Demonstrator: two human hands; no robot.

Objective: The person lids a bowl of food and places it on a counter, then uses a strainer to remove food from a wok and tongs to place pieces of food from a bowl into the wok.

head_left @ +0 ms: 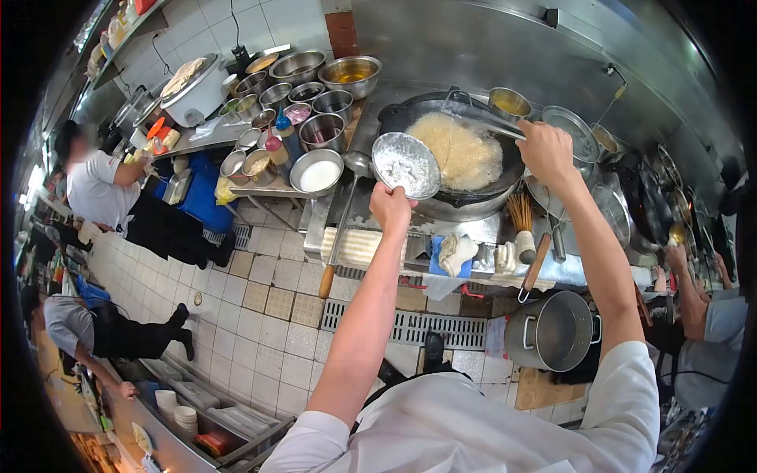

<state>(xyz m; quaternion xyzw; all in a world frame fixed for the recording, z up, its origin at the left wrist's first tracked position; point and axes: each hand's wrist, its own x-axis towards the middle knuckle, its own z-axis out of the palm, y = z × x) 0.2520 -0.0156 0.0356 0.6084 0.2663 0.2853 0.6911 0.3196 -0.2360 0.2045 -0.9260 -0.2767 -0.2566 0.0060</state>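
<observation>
My left hand (392, 206) is closed on the near rim of a small metal bowl (406, 165), tilted and holding white powder. The bowl is at the left edge of a large black wok (392, 118), which is full of foaming, bubbling oil (457, 154). My right hand (546, 154) grips the end of long metal tongs (490, 122), which reach over the far side of the wok. Foam and steam blur whatever is in the oil. A ladle (339, 229) with a wooden handle lies left of the wok.
Many metal bowls (315, 173) and squeeze bottles (288, 134) crowd the left counter. A bamboo brush (522, 217), folded cloths (457, 254) and a wooden-handled tool (536, 264) sit along the front edge. A stockpot (552, 331) stands below right. Co-workers (102, 185) are left and right.
</observation>
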